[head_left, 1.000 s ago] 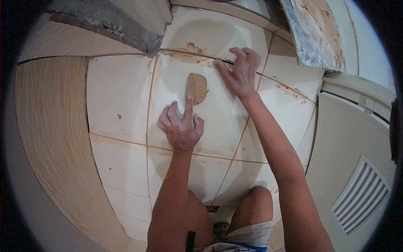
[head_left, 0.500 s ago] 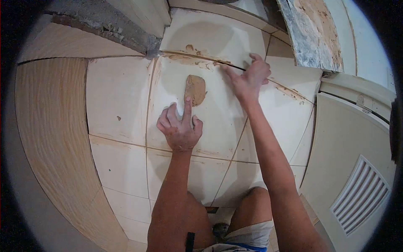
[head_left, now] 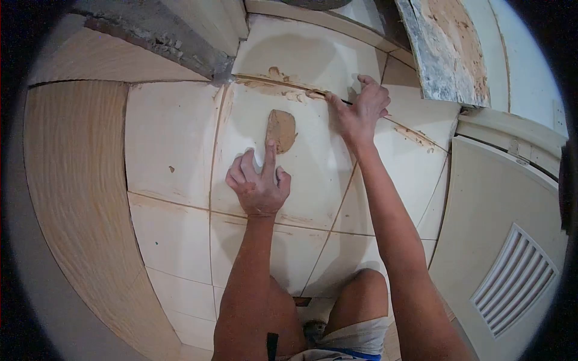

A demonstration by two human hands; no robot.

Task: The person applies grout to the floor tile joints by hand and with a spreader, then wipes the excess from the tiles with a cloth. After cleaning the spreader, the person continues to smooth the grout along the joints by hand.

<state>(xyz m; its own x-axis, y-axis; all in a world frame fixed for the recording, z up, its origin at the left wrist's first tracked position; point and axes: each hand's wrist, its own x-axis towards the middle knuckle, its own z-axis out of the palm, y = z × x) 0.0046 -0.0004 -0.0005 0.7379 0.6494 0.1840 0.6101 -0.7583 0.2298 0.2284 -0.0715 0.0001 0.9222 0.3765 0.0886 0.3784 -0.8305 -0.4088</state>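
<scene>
A flat brown patch of paste (head_left: 281, 130) lies on a white floor tile (head_left: 313, 174). My left hand (head_left: 260, 183) rests below it, index finger stretched onto the patch's lower edge, the other fingers bent and apart. My right hand (head_left: 362, 111) is at the seam between tiles, its thumb touching the brown-filled joint (head_left: 286, 84) and its fingers spread. Nothing shows in its grasp. A dark, unfilled stretch of the joint shows beside the thumb. Smears of brown paste lie along the seam.
A paste-smeared board (head_left: 448, 54) stands at the upper right. A pale door with a vent (head_left: 515, 280) is at the right. Wood-patterned tiles (head_left: 78, 162) run along the left, and a rough concrete edge (head_left: 162, 42) is at the upper left. My knees are at the bottom.
My right hand has shifted slightly right and down, its thumb now further along the joint. Brown paste covers a little more of the seam behind it. My left hand keeps its pose.
</scene>
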